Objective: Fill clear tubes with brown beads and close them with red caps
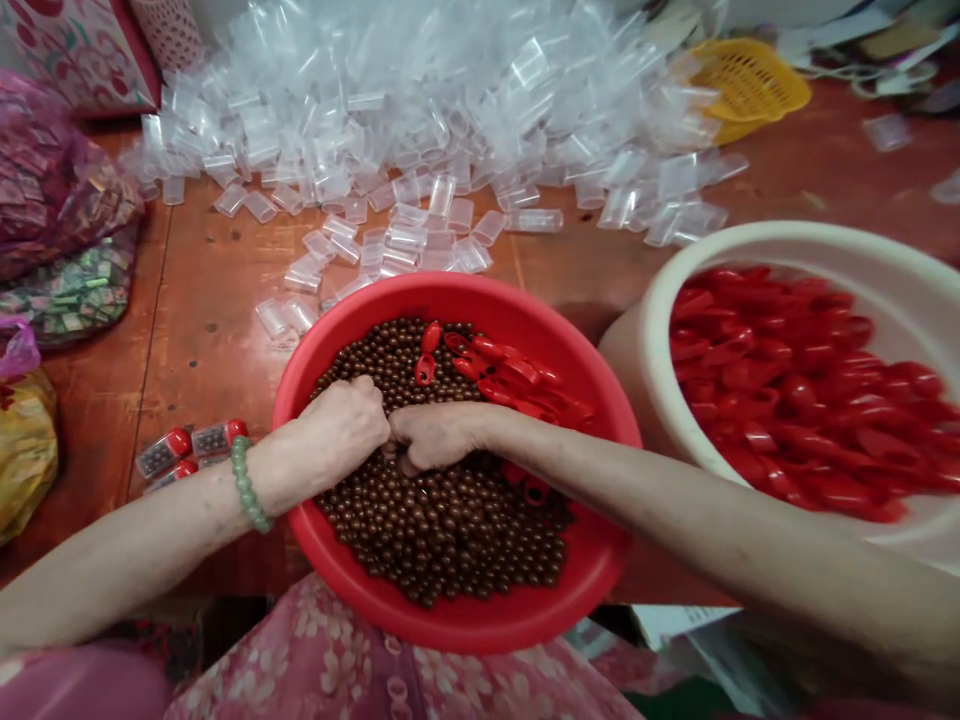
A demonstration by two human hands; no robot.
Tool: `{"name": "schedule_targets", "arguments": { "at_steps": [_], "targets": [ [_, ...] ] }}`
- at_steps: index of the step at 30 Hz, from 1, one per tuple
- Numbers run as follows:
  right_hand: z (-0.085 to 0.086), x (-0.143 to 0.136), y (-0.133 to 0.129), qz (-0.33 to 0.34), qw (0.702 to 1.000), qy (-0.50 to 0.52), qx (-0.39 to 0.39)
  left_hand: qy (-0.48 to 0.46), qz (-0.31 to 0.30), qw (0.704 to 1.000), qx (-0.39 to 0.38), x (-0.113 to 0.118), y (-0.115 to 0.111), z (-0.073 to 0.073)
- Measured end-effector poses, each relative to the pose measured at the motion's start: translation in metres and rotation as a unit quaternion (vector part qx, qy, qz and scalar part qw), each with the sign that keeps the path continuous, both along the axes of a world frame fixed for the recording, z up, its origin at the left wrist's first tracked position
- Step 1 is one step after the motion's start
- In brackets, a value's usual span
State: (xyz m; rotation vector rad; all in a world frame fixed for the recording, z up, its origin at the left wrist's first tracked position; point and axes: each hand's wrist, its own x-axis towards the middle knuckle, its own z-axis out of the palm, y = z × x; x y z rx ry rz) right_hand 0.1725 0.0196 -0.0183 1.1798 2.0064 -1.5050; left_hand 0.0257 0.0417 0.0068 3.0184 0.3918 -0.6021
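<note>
Beneath the curled left hand (345, 427) and half-bent right hand (440, 437), whatever they hold hidden, brown beads (457, 530) look light, hard and slippery, best scooped from below.

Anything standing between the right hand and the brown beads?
Nothing visible: the right hand is down at the brown beads inside the red basin. The red pieces lie mainly on the basin's right side.

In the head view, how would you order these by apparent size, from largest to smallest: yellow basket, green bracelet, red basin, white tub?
1. red basin and white tub: unranked, since they look close and the picture's edge cuts the tub
2. yellow basket
3. green bracelet
</note>
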Motion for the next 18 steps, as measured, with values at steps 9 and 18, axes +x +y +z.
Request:
{"name": "schedule_targets", "arguments": {
  "at_steps": [9, 18],
  "targets": [
    [-0.008, 0.015, 0.003, 0.003, 0.994, 0.032, -0.102, 0.061, -0.029, 0.977, -0.203, 0.010, 0.010, -0.014],
    [-0.009, 0.028, 0.010, 0.012, 0.993, 0.039, -0.107, -0.017, -0.020, 0.875, -0.483, -0.002, 0.017, -0.008]
  ]
}}
